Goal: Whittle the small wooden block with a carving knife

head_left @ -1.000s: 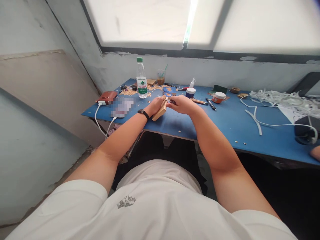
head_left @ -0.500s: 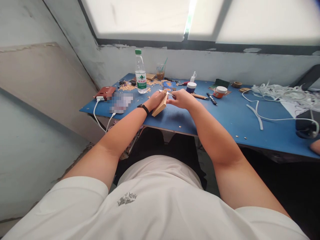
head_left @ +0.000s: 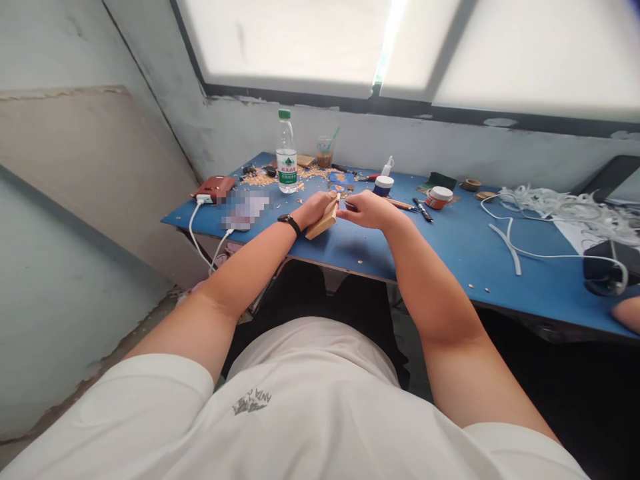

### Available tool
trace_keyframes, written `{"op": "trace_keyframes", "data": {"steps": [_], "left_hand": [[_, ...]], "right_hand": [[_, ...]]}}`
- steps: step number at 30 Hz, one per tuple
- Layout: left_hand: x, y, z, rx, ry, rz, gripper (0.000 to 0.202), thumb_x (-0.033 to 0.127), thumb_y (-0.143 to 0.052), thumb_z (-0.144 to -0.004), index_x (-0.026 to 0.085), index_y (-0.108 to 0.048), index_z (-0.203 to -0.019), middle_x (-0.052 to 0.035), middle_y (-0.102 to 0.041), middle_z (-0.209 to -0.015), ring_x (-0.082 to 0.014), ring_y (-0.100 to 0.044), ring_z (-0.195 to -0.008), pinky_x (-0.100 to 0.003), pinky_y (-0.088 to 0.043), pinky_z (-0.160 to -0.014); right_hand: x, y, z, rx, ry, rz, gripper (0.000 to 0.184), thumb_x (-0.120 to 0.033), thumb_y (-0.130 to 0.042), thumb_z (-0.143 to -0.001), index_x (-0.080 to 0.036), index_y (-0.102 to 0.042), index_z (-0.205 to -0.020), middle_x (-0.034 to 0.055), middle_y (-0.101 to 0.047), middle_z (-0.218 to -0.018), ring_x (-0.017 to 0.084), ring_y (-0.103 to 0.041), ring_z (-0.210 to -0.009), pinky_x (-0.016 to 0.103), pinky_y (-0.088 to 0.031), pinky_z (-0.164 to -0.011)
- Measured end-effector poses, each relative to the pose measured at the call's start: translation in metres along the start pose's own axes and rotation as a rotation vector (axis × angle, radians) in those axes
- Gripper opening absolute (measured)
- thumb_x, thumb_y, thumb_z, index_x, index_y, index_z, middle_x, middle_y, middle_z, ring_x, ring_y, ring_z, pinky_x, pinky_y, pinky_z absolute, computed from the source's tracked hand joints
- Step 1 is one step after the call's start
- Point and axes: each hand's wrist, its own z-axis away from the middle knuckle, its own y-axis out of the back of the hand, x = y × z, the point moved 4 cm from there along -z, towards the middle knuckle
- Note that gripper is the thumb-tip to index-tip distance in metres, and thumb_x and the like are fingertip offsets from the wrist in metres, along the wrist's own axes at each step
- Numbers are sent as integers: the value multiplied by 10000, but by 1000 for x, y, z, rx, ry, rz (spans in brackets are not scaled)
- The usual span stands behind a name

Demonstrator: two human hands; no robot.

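Note:
My left hand [head_left: 315, 210], with a black watch on its wrist, is closed around a pale wooden block [head_left: 323, 227]. The block slants up and away over the table's near side. Close to its far end, my right hand [head_left: 370, 209] is closed on a knife [head_left: 352, 207]. Only a dark bit of the knife shows between the fingers; its blade cannot be made out. Beyond the hands lie blue-and-orange pieces [head_left: 341, 179] and scattered wood shavings [head_left: 260, 177].
On the blue table [head_left: 430, 253] stand a water bottle [head_left: 287, 160], a cup of brown liquid [head_left: 325, 155], and paint jars [head_left: 384, 185]. A brown case [head_left: 215, 189] and a cabled, blurred-out device [head_left: 246, 210] are left. White tubing [head_left: 590, 200] and another person's arm [head_left: 627, 313] are right.
The view has tilted slightly, so the table sits lower. The knife's blade, seen earlier across the block's far end, no longer shows clearly. The right hand has shifted a little from the block.

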Motion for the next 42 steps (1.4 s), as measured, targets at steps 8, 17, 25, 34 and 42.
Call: {"op": "trace_keyframes", "data": {"steps": [8, 17, 25, 34, 42], "left_hand": [[2, -3, 1, -56, -63, 25, 619, 513, -481, -1264, 218, -682, -759, -34, -623, -642, -171, -547, -621, -340, -493, -698], [-4, -2, 0, -60, -7, -24, 510, 416, -502, -1249, 222, -660, -805, -35, -641, -730, -174, -540, -659, -353, -473, -725], [2, 0, 1, -97, -113, -113, 597, 449, -427, -1252, 223, -720, -784, -60, -650, -693, -205, -537, -654, -379, -476, -729], [2, 6, -6, 23, -83, -82, 580, 351, -481, -1247, 236, -597, -691, -51, -590, -685, -188, -495, -678, -400, -449, -738], [-5, 1, -7, -31, -37, 88, 890, 1102, -552, -1116, 271, -622, -805, 15, -516, -606, -169, -535, -584, -359, -461, -643]], "right_hand": [[8, -5, -7, 25, -85, -38, 748, -825, -821, -1141, -279, -490, -753, -16, -534, -711, 186, -472, -770, 390, -323, -766], [4, 2, 0, -30, -24, -7, 715, -812, -765, -1161, -273, -522, -760, -8, -527, -707, 193, -461, -777, 399, -312, -756], [4, 1, -3, -42, -129, 24, 710, -798, -810, -1167, -265, -578, -759, 6, -559, -717, 214, -520, -799, 397, -355, -769], [4, -6, -12, 62, -188, 120, 751, -929, -731, -1161, -229, -861, -923, 144, -791, -895, 301, -679, -882, 397, -391, -737], [-1, -5, -9, 29, -170, 39, 760, -940, -712, -1170, -260, -687, -833, 84, -710, -837, 268, -628, -853, 397, -390, -770]]}}
